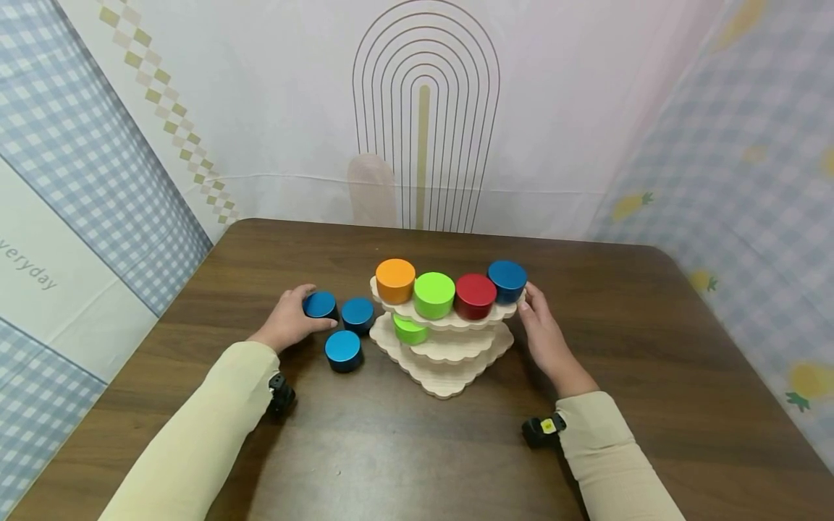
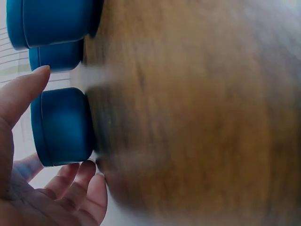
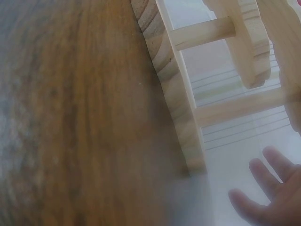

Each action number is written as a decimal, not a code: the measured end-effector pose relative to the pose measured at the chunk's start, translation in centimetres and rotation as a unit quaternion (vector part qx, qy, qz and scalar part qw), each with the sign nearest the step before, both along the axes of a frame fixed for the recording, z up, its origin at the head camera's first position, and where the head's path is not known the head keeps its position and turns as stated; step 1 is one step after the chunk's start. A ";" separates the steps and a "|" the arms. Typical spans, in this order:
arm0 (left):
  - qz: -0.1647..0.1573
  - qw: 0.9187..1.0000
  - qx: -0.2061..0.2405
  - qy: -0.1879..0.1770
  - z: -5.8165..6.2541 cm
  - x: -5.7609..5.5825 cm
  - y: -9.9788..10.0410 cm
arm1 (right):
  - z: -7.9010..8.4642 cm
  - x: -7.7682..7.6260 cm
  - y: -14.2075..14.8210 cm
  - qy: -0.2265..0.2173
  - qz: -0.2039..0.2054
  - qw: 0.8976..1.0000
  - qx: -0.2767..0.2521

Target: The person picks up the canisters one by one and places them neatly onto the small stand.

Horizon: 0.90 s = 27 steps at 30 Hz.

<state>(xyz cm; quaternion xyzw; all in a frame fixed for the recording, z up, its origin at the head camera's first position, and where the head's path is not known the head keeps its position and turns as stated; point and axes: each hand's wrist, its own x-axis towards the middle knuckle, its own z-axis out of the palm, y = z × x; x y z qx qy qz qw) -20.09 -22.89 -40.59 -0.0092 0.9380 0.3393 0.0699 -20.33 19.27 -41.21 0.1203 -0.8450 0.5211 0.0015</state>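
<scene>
Thumb and fingers of my left hand (image 1: 292,318) curve round a blue tin (image 2: 66,127) standing on the table at the left. Two more blue tins, one behind (image 1: 357,315) and one nearer (image 1: 343,351), stand just right of it. The tiered wooden stand (image 1: 445,378) has scalloped boards joined by round posts. An orange tin (image 1: 395,281), green tin (image 1: 434,295), red tin (image 1: 475,297) and blue tin (image 1: 507,281) sit on its top board; another green tin (image 1: 410,330) is lower down. My right hand (image 1: 546,331) touches the top board's right corner, its visible fingers extended and spread.
A dark wooden table (image 1: 391,449) carries everything, its back edge close to a patterned cloth (image 1: 554,108). Black cameras are strapped at the left wrist (image 1: 281,395) and right wrist (image 1: 541,432). Wood stretches in front of the stand and to its right.
</scene>
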 end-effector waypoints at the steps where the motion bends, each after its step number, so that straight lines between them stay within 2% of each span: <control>1: 0.000 1.000 0.001 0.001 0.0 0.0 0.0 | 0.0 0.0 0.0 0.000 0.000 1.000 -0.001; 14: -0.003 1.000 0.003 0.002 -0.6 -0.1 -0.2 | -0.1 -0.1 0.0 -0.003 -0.005 1.000 0.005; 27: 0.002 1.000 0.004 -0.002 -0.4 0.0 -0.2 | 0.1 0.0 0.0 -0.009 -0.006 1.000 0.004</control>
